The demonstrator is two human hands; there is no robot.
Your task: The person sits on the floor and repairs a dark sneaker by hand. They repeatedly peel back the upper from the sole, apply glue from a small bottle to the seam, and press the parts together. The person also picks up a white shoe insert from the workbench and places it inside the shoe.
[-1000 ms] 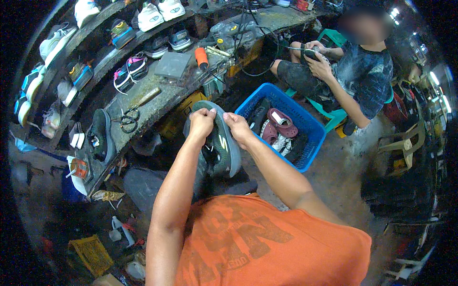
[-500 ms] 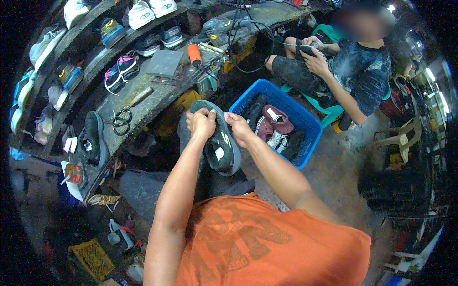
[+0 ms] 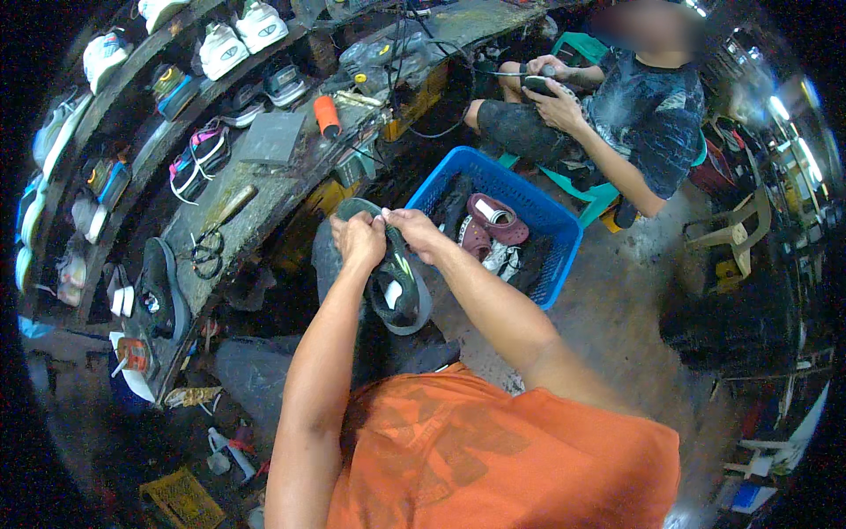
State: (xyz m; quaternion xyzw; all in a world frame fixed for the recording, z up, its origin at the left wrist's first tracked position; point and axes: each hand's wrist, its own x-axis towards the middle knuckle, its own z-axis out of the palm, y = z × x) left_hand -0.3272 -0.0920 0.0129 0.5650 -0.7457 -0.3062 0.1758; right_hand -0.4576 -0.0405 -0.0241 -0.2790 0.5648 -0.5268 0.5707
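Note:
A dark grey and black shoe [image 3: 401, 295] with a grey sole is in front of me, its heel end toward me and a white patch inside. My left hand [image 3: 359, 242] is closed around the toe part from the left. The fingers of my right hand [image 3: 416, 233] are pinched at the shoe's right edge, close to my left thumb. Whether they also hold something small there, I cannot make out. A matching dark shoe [image 3: 161, 289] stands at the near end of the workbench [image 3: 291, 189].
Right of the shoe stands a blue plastic basket [image 3: 564, 256] with maroon clogs [image 3: 493, 220] inside. Beyond it a seated person [image 3: 643, 123] handles a dark shoe. Shoe racks [image 3: 141, 66] line the left. Scissors [image 3: 208, 254] and an orange cylinder [image 3: 327, 116] lie on the bench.
My right hand has moved left across the shoe's edge, up against my left hand. The shoe has tilted slightly. The whole view has shifted a little.

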